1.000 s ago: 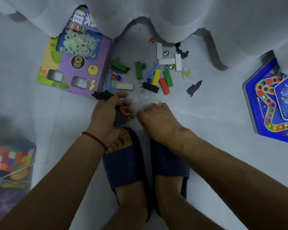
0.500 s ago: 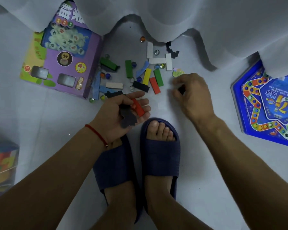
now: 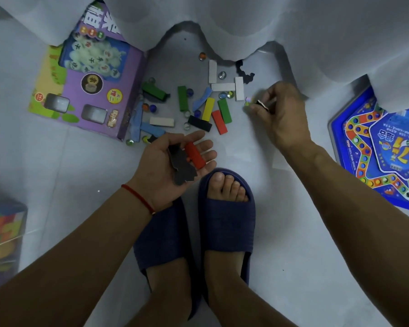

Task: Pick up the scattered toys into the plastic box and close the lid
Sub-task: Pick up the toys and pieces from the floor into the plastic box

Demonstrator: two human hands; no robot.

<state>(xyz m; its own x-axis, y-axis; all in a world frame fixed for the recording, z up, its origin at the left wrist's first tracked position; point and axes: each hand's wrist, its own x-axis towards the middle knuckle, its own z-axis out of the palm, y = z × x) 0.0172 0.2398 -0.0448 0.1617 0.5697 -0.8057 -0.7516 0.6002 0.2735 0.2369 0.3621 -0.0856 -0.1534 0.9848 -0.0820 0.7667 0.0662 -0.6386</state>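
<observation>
The job is looking barely begun: most blocks (image 3: 208, 112) and marbles are still lying scattered on the floor (image 3: 80, 173) by the curtain, well apart from the plastic box (image 3: 3, 234) sitting at far left, already holding colourful toys. The left hand (image 3: 172, 164) is cupping a red block (image 3: 195, 155) and dark card pieces; the right hand (image 3: 279, 112) is pinching a small dark piece.
</observation>
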